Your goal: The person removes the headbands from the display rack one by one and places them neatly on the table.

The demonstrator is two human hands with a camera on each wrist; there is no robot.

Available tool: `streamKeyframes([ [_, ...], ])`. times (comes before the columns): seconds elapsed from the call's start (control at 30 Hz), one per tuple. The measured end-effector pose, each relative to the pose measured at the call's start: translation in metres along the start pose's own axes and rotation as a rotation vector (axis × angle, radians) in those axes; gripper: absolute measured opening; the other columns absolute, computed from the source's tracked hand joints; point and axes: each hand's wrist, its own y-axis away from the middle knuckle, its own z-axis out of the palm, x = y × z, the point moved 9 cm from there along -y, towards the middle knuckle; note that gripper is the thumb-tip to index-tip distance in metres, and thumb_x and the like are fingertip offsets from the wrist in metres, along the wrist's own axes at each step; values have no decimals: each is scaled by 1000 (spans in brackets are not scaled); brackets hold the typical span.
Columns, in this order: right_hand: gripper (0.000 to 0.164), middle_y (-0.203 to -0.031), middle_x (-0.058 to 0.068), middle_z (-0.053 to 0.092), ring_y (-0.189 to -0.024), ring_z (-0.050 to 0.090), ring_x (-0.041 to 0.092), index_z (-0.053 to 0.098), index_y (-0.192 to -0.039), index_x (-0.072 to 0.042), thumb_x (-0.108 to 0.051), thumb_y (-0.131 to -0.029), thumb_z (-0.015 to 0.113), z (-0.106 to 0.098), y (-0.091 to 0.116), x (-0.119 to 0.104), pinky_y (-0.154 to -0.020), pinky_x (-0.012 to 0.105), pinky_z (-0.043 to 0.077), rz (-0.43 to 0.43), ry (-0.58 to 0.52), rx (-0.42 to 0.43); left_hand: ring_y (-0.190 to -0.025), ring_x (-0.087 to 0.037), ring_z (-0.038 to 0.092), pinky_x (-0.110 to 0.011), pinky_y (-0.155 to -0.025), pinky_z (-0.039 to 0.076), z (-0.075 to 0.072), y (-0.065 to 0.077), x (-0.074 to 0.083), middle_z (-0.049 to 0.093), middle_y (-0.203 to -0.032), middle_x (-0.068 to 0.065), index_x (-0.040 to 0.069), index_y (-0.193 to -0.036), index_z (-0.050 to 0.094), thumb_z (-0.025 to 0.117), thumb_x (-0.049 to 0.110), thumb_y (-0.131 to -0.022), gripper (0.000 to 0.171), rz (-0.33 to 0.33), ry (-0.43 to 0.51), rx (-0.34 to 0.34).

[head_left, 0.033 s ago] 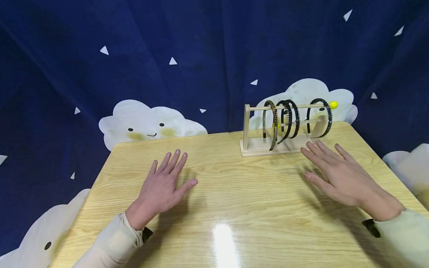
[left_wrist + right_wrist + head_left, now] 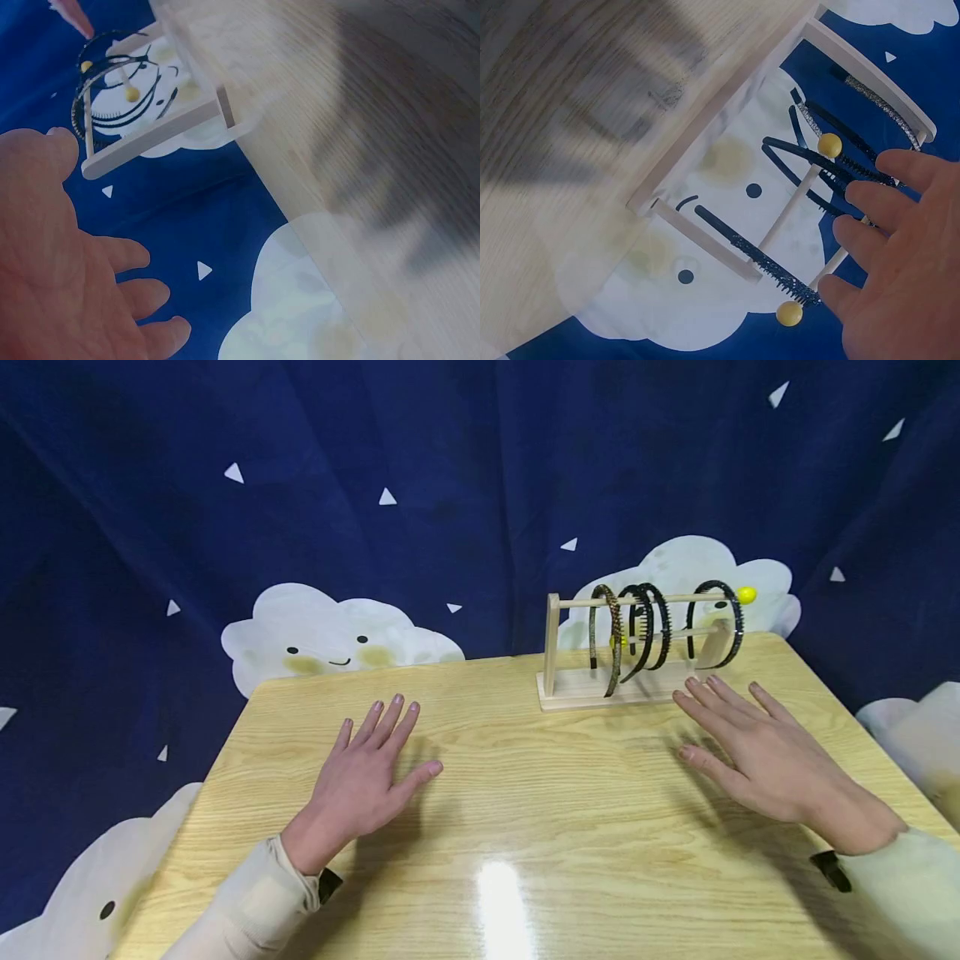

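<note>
My left hand [image 2: 360, 785] is held over the left half of the table, fingers spread and nothing in it. My right hand [image 2: 765, 760] hovers at the right, fingers extended, just in front of a wooden headband rack [image 2: 551, 643]. A brown patterned headband [image 2: 616, 622] hangs near the rack's left end. Two black toothed headbands, one of them the rear black headband [image 2: 666, 627], hang close together mid-rack. A shiny black headband [image 2: 739, 622] is at the right end. In the right wrist view, the fingers overlap part of the rack and its headbands.
The rack's upper bar ends in a yellow knob [image 2: 746, 595]; a second yellow knob [image 2: 618, 642] shows behind the brown headband. A light wood table [image 2: 510, 777] has a bright reflection at its front. Behind hangs a dark blue curtain [image 2: 450, 485] with cloud prints.
</note>
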Motion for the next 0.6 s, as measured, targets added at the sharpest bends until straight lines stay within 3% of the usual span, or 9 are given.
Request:
streamKeyframes([
  [0.3, 67, -160, 14, 32, -151, 17, 25, 39, -156, -11, -43, -100, 58, 5, 2, 2, -121, 51, 2, -2, -12, -9, -151, -31, 13, -62, -118, 10, 0, 0, 5, 17, -165, -8, 20, -162, 21, 32, 75, -97, 85, 7, -9, -2],
  [0.6, 64, -159, 14, 35, -151, 18, 26, 42, -154, -9, -42, -101, 57, 12, 1, 8, -121, 54, 8, 27, -44, -28, -151, -31, 18, -62, -118, 11, 0, -4, 14, 20, -164, -11, 18, -162, 22, 31, 74, -98, 86, 32, -11, 14],
])
